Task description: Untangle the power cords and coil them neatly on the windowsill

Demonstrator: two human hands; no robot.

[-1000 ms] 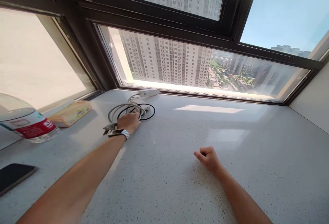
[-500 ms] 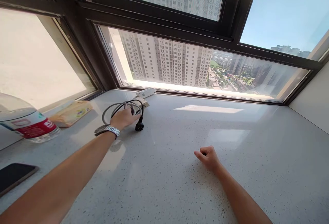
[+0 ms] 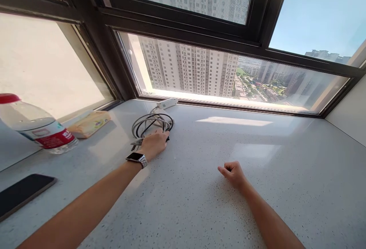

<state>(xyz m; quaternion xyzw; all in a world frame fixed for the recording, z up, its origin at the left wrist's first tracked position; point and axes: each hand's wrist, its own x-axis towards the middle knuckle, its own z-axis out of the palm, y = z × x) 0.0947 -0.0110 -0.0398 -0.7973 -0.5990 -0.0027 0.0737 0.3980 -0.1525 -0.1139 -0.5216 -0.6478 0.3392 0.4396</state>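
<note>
My left hand [image 3: 154, 145], with a watch on its wrist, lies closed on a coil of grey and black cable [image 3: 151, 123] on the speckled white sill [image 3: 200, 188]. The cable runs back to a white adapter box [image 3: 166, 103] by the window frame. My right hand [image 3: 233, 173] rests on the sill as a loose fist, fingers curled, nothing in it, well to the right of the cables.
A plastic water bottle [image 3: 37, 129] with a red label lies at the left. A pack of tissues [image 3: 90, 123] sits behind it. A dark phone [image 3: 24, 193] lies flat at the near left. The black window frame [image 3: 200, 43] bounds the sill at the back.
My left hand lifted the coil with a black plug hanging, then brought it back down onto the sill, nearer and to the right. The right hand stayed put.
</note>
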